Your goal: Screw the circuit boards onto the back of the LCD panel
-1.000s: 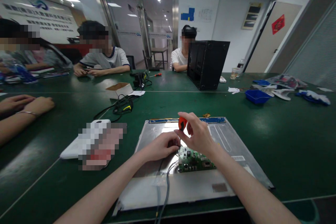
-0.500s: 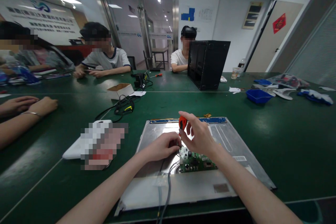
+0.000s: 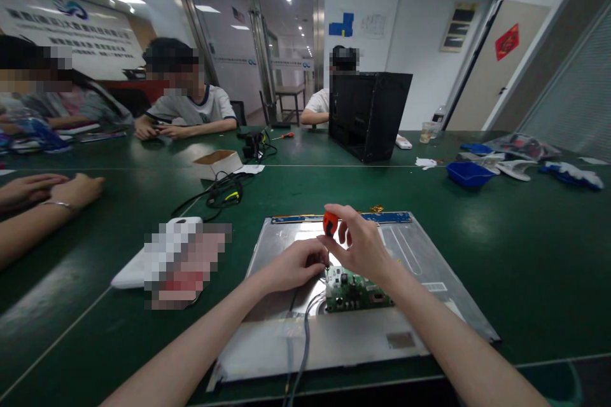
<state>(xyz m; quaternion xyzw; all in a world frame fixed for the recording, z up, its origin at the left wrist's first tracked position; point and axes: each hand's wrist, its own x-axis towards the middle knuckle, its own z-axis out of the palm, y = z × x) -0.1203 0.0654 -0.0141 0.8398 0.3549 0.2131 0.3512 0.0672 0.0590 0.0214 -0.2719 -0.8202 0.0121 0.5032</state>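
Observation:
A flat metal display panel (image 3: 267, 346) lies in front of me, back side up, with a green circuit board (image 3: 356, 292) on it. My right hand (image 3: 365, 245) has its fingers around the red-and-black handle of a screwdriver (image 3: 330, 222), held upright over the board's upper left corner. Close to the screwdriver's tip, my left hand (image 3: 300, 265) is closed, thumb and fingers pinched together near the shaft. What lies between those fingertips is too small to make out. Grey cables (image 3: 307, 343) run from beside the board over the panel's near edge.
Left of the panel lie a white object (image 3: 128, 273) and a blurred reddish item. Beyond are black cables (image 3: 222, 194), an open cardboard box (image 3: 217, 165), a black computer case (image 3: 367, 114) and a blue tray (image 3: 470, 173). A co-worker's hands (image 3: 79, 194) rest at the left; others sit across.
Across the table, the black computer case has shifted slightly left and the person behind it is more hidden. My right fingers have shifted slightly on the screwdriver handle; my left hand stays in place.

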